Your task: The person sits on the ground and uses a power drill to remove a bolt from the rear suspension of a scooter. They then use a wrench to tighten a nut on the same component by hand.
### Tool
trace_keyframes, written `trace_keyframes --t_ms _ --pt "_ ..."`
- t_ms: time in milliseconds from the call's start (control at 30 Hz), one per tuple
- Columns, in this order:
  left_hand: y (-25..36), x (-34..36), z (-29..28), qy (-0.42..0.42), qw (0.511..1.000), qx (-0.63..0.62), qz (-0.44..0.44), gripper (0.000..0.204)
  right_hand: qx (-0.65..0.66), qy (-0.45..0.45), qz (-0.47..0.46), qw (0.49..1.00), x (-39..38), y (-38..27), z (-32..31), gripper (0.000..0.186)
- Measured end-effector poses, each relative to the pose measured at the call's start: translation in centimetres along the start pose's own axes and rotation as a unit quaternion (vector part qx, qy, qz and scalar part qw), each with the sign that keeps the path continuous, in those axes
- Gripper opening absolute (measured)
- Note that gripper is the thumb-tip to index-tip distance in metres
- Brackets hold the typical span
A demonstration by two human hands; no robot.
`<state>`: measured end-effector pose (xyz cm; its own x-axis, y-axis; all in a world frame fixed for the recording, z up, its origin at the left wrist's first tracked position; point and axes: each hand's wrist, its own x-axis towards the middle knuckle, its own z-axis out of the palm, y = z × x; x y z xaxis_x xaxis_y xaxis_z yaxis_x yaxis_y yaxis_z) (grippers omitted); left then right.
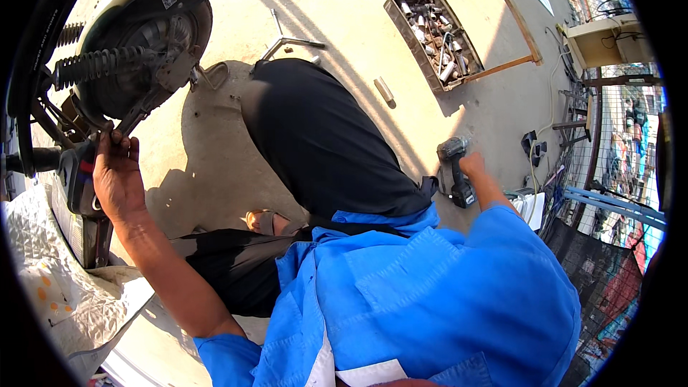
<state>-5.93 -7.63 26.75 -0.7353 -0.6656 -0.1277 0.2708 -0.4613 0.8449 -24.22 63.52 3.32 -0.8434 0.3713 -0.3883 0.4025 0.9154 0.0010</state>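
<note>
My left hand point(119, 175) is raised to the side of a motorcycle's rear end, its fingertips pinched together at a dark metal part below the wheel point(161, 46). What they pinch is too small to make out. Next to the wrist is a black housing with a red spot point(77, 175). Out to the right, my right hand point(472, 164) is closed at the handle of a dark cordless drill point(459, 172); its fingers are partly hidden. A coil-spring shock absorber point(100, 67) sits above my left hand.
A tray of sockets and metal tools point(438, 39) lies ahead on the concrete floor, beside a wooden frame point(512, 7). A three-armed wrench point(283, 41) and a short metal tube point(384, 91) are beyond my knee. Wire mesh point(609, 150) runs along the right; quilted sheeting point(43, 265) covers the near left.
</note>
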Motion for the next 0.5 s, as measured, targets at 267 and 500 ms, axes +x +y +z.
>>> trace_keyframes --t_ms 267,500 --pt "-2.8 0.2 5.4 0.053 0.998 0.044 -0.005 0.013 0.107 -0.12 -0.01 0.987 1.9 5.1 5.0 0.047" --pt "-2.8 -0.2 3.7 0.063 0.997 0.034 0.004 0.01 0.017 -0.144 -0.058 0.988 3.4 0.4 4.7 0.047"
